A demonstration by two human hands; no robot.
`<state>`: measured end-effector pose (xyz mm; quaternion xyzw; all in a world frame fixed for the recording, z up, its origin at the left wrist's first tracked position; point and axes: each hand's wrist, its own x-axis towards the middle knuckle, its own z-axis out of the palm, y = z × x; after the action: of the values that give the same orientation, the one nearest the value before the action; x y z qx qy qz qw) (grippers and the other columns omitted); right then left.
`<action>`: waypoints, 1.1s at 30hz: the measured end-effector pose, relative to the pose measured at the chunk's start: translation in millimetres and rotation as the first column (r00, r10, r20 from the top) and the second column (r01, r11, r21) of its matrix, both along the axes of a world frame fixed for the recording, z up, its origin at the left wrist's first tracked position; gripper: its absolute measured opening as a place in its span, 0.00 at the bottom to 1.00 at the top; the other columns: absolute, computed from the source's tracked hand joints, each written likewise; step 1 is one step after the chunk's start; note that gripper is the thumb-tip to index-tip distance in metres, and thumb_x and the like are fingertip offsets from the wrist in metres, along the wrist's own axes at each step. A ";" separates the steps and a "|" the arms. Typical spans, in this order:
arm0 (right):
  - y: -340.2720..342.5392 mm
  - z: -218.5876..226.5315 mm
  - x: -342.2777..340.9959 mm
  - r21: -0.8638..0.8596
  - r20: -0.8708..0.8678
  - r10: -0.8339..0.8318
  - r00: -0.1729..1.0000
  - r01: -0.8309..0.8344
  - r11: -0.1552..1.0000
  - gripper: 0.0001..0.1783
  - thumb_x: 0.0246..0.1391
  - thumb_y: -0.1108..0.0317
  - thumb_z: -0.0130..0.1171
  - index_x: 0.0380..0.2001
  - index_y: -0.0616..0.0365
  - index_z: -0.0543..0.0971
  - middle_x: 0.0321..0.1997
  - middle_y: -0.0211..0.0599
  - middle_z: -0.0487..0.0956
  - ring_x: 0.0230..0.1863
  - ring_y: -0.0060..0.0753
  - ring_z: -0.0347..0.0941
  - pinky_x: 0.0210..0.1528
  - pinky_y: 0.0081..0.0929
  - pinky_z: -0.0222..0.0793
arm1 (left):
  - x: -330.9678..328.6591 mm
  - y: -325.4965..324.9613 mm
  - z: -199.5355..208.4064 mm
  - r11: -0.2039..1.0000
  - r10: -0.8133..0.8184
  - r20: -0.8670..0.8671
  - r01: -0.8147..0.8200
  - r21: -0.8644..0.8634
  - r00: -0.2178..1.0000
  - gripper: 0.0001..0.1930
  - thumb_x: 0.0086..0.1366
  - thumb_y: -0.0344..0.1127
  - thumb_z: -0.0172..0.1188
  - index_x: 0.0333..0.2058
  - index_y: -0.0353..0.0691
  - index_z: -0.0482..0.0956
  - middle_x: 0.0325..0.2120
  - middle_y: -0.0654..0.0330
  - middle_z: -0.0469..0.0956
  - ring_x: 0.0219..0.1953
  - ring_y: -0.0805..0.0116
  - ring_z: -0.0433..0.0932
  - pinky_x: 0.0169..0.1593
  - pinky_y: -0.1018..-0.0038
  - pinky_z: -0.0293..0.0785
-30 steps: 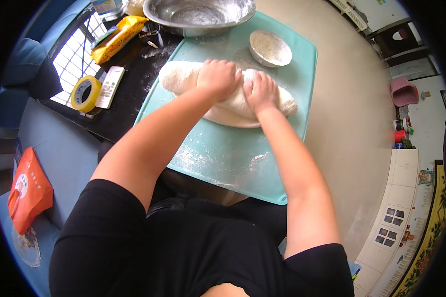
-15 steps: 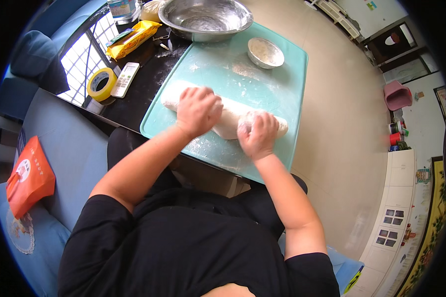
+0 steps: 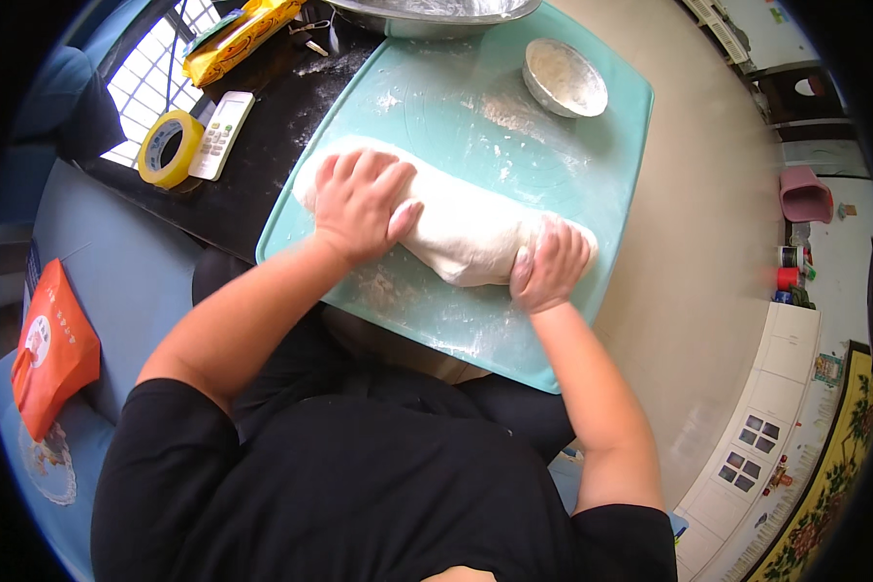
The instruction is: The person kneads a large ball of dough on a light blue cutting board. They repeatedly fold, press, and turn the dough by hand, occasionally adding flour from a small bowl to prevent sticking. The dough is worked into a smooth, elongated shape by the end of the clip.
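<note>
A thick log of white dough [image 3: 466,228] lies across the flour-dusted green board [image 3: 427,107], slanting from upper left to lower right. My left hand [image 3: 361,199] is closed over its left end, fingers on top and thumb along the near side. Near the right end, my right hand [image 3: 553,267] wraps round the dough the same way, thumb on the front. Between the hands the dough's middle shows, with a fold bulging on its near side. A small metal bowl of flour [image 3: 565,80] stands on the board's far right part.
The rim of a large metal bowl [image 3: 436,21] overlaps the far edge of the board. On the black table [image 3: 262,145] to the left lie yellow tape [image 3: 190,129], a white remote control [image 3: 222,135] and a yellow packet [image 3: 238,44]. An orange bag [image 3: 60,349] rests on the blue sofa.
My hands have moved apart toward the ends of the dough, and their grip has loosened from fists to fingers laid over it. My view has shifted, bringing the board closer.
</note>
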<state>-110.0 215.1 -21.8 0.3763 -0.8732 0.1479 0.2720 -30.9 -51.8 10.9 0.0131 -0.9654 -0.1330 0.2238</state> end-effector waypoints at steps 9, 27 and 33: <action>-38.8 22.2 -100.5 0.084 0.411 -0.196 0.891 0.177 0.981 0.17 0.56 0.53 0.45 0.32 0.53 0.77 0.38 0.39 0.77 0.45 0.47 0.71 0.49 0.41 0.64 | -109.1 -26.5 22.8 0.991 0.102 0.411 -0.128 0.036 0.906 0.27 0.61 0.60 0.43 0.39 0.44 0.81 0.38 0.53 0.79 0.44 0.54 0.75 0.50 0.62 0.68; 8.1 44.1 -30.3 0.649 0.330 -0.521 0.787 0.212 0.731 0.71 0.25 0.30 0.68 0.68 0.46 0.43 0.70 0.38 0.48 0.70 0.43 0.43 0.67 0.48 0.43 | -14.6 -28.4 22.2 0.961 0.095 0.426 0.030 -0.276 0.900 0.53 0.43 0.62 0.67 0.66 0.56 0.49 0.60 0.54 0.59 0.59 0.56 0.61 0.58 0.61 0.60; 5.4 51.5 -37.6 0.526 0.488 -0.604 0.630 0.340 0.779 0.59 0.33 0.45 0.70 0.67 0.43 0.49 0.63 0.41 0.61 0.60 0.46 0.63 0.57 0.41 0.65 | -6.0 -13.6 27.0 0.984 0.170 0.478 -0.175 -0.035 0.862 0.36 0.56 0.45 0.61 0.62 0.56 0.57 0.44 0.50 0.70 0.47 0.54 0.73 0.48 0.65 0.71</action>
<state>-147.6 220.5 29.7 0.1012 -0.9909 0.0128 -0.0883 -36.9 -65.3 37.9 0.1329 -0.9850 -0.1095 -0.0111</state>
